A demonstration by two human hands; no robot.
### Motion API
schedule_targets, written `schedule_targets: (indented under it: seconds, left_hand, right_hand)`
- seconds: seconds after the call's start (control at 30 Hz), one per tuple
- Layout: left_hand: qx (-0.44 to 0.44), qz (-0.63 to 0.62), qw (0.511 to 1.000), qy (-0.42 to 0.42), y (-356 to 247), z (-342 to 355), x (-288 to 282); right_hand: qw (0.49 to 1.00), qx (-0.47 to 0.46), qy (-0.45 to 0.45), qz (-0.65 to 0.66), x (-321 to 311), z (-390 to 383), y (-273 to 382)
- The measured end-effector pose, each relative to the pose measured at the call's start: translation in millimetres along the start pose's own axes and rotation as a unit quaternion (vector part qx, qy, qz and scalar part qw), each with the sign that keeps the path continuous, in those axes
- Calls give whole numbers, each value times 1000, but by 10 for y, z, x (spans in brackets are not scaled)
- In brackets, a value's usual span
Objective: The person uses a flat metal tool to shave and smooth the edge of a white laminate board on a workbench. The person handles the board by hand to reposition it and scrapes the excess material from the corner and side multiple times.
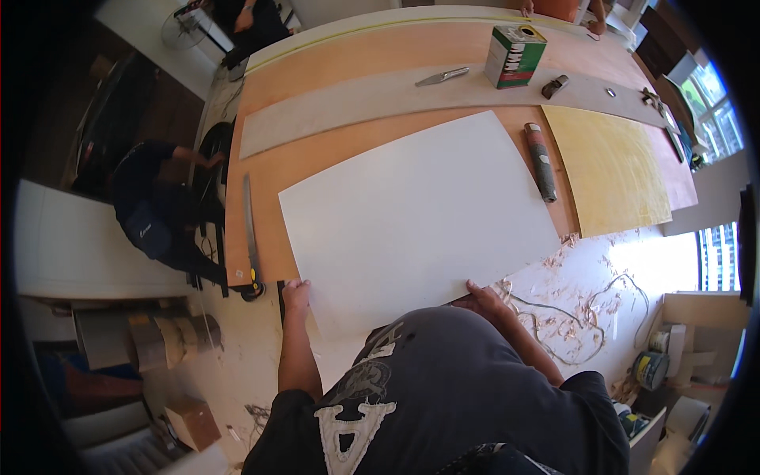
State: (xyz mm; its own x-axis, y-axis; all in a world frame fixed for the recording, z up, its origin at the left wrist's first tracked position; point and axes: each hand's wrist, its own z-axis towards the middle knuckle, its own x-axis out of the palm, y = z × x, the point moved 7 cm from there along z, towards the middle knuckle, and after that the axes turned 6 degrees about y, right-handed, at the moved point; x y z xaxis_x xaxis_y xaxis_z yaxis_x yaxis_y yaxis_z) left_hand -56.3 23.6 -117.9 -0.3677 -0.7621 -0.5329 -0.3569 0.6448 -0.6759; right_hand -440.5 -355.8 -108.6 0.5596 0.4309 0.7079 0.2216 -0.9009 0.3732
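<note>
– where to find the white sheet [419,214]?
– on the orange-brown table [267,229], at the middle of its near side. reaches out past the near table edge, toward the dark shirt [483,380].
– and with the left hand [296,295]?
– holds the sheet by its near left edge, fingers bent close around it.
– and with the right hand [487,302]?
– holds the same sheet at its near right edge, thumb on the upper side. about the other fingers, cannot tell exactly: mostly hidden.
– at the left of the sheet?
– a handsaw [250,229], near the left table edge, with handle toward the near corner.
– and at the right?
– a dark roll [540,162] just beside the sheet, then a yellow board [613,174].
– farther back?
– a long pale board [356,115], with a silver knife-like tool [442,77], a green and white can [516,59] and a small hand plane [555,86] on it. beyond, a yellow measuring tape [340,36], stretched along the far side.
– and around the table?
– a co-worker [154,210] in dark clothes at the left; wood shavings [564,323] on the floor at the right.
</note>
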Motion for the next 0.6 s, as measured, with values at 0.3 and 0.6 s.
schedule_targets:
  seconds: [0.3,0.6]
  left_hand:
    - [-104,-342,929,97,54,-760,287]
    - [-46,-341,937,-65,251,-815,258]
  right_hand:
    - [988,-129,-39,78,-314,-50,262]
    - [971,-185,-70,135,-393,-209,477]
